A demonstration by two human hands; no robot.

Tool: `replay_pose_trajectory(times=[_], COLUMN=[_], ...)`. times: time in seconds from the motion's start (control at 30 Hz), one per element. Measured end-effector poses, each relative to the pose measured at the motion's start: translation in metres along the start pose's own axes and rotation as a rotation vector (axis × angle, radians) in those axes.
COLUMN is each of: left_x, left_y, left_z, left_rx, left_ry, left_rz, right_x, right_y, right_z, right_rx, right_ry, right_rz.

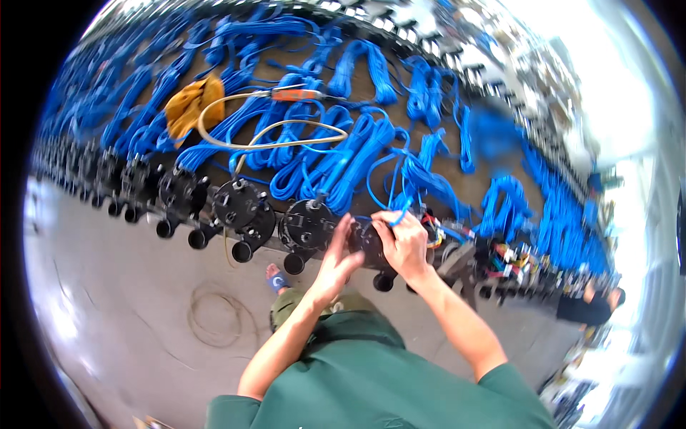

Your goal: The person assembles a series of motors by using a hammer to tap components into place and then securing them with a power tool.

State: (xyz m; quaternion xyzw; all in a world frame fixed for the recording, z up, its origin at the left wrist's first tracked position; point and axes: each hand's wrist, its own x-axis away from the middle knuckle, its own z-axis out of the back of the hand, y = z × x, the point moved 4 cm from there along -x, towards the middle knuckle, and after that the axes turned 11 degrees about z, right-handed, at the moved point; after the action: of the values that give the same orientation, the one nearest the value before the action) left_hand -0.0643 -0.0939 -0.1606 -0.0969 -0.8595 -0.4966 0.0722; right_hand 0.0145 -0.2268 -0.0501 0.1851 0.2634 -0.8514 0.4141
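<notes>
My right hand (406, 245) is closed, with a blue cable (402, 214) pinched at its fingertips. Just left of it, my left hand (334, 262) has its fingers stretched out and slightly blurred, and nothing shows in its grasp. Between the two hands sits a black round housing (369, 243), partly covered by my fingers. It belongs to a row of similar black units along the bench edge; another round black unit (307, 225) stands directly left of my left hand. A blue cable coil (429, 182) lies just beyond my right hand.
Many blue cable bundles (364, 154) cover the brown bench. An orange-handled tool (296, 94) with a pale hose and a yellow work glove (194, 107) lie among them. Loose multicoloured wires (511, 257) stick out farther right. Another person (589, 309) stands at the far right.
</notes>
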Motion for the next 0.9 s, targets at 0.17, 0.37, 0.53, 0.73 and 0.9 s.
replay_pose_trajectory(times=[0.17, 0.37, 0.53, 0.73, 0.9], left_x=[-0.03, -0.025, -0.023, -0.03, -0.037], left_y=[0.002, 0.021, 0.021, 0.02, 0.018], left_z=[-0.014, -0.023, -0.03, -0.026, -0.026], left_rx=[-0.37, -0.342, -0.278, -0.329, -0.33], left_ry=[0.099, 0.058, 0.036, -0.007, -0.002], left_rz=[-0.006, 0.026, 0.069, 0.037, -0.025], right_x=[0.015, 0.09, 0.217, 0.23, 0.213], right_y=[0.016, 0.041, 0.067, 0.073, 0.048], right_z=[0.001, 0.122, 0.135, 0.127, 0.137], right_rx=[-0.311, -0.149, 0.375, 0.192, 0.178], right_ry=[-0.116, 0.181, -0.077, -0.105, -0.089], right_rz=[-0.212, -0.729, -0.84, -0.946, -1.051])
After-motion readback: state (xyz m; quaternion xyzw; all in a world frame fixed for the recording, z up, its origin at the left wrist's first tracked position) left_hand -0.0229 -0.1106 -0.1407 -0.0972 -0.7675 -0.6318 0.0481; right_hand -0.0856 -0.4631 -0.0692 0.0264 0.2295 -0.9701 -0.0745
